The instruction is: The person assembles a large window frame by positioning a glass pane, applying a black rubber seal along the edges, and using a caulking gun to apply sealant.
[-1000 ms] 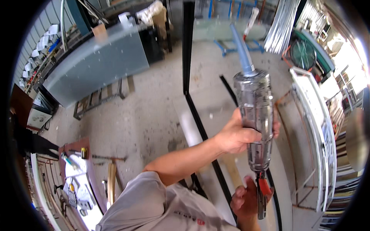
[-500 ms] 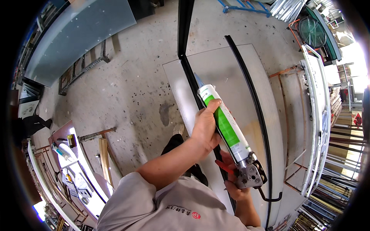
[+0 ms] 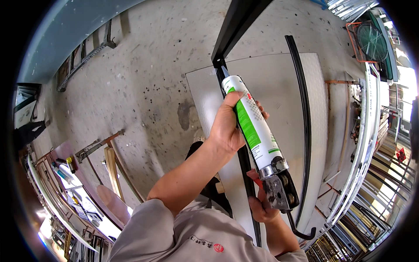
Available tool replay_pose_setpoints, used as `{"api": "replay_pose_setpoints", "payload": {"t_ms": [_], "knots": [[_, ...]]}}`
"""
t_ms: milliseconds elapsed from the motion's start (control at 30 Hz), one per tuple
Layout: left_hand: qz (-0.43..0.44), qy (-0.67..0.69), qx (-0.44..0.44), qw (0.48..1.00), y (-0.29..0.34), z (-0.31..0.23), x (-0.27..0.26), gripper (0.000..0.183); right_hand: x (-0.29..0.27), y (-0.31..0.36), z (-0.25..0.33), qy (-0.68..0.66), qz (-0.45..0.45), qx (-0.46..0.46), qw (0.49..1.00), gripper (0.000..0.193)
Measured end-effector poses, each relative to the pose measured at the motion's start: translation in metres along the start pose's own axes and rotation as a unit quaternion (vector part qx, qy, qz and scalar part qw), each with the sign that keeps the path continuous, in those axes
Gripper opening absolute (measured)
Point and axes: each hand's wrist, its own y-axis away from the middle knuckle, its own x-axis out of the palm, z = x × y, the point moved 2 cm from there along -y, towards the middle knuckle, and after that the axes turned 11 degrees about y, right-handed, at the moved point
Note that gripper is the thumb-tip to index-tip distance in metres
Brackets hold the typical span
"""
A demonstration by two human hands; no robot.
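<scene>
My left hand is wrapped round a white and green sealant cartridge, its thumb on top. The cartridge sits in a caulking gun with a metal body and a bent rod at the rear. My right hand is closed round the gun's grip by the red trigger, partly hidden under the body. The nozzle points away from me, at the corner where a black frame bar meets a raised black bar. Whether the tip touches the corner I cannot tell.
A second black bar lies along the right part of a pale sheet. On the left are a bench with tools and a metal rack. A fan and stacked metal profiles stand on the right.
Both hands have moved the caulking gun slightly forward and left, bringing its nozzle up to the frame corner. The gun has also rolled a little. My view has shifted.
</scene>
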Motion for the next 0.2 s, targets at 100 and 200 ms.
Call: {"api": "replay_pose_setpoints", "payload": {"t_ms": [100, 200], "knots": [[0.001, -0.006, 0.011, 1.0, 0.0, -0.004, 0.0047, 0.03, -0.0018, 0.0013, -0.0058, 0.014, 0.011, 0.036, 0.999, 0.062], [0.01, -0.005, 0.015, 1.0, -0.0052, -0.0082, 0.0039, 0.031, -0.0028, -0.0038, -0.0095, 0.008, 0.023, 0.048, 0.999, 0.061]]}}
